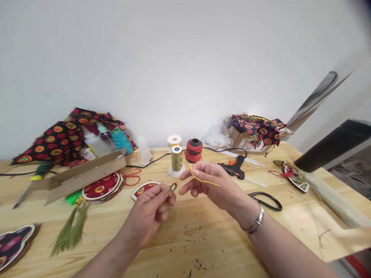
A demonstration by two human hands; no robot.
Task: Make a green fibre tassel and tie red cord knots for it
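My left hand [153, 206] is closed in a pinch around a small olive-gold cord loop [173, 188], which sticks up from the fingertips. To its right, my right hand [216, 183] has its thumb and index finger closed on a short yellow cord [207, 181]. One end of this cord rises past the fingertips; the other lies across the hand. The hands are apart, above the wooden table [185, 247]. Partly hidden behind my left hand is a fan-shaped patterned fabric piece [145, 188] with a pale rim.
Behind the hands stand a gold thread spool [176, 159], a yellow spool [174, 139] and a red spool [194, 151]. A black glue gun [237, 168] and black scissor-like handles [271, 201] lie right. An open cardboard box [84, 173] and green tassels [71, 231] are left.
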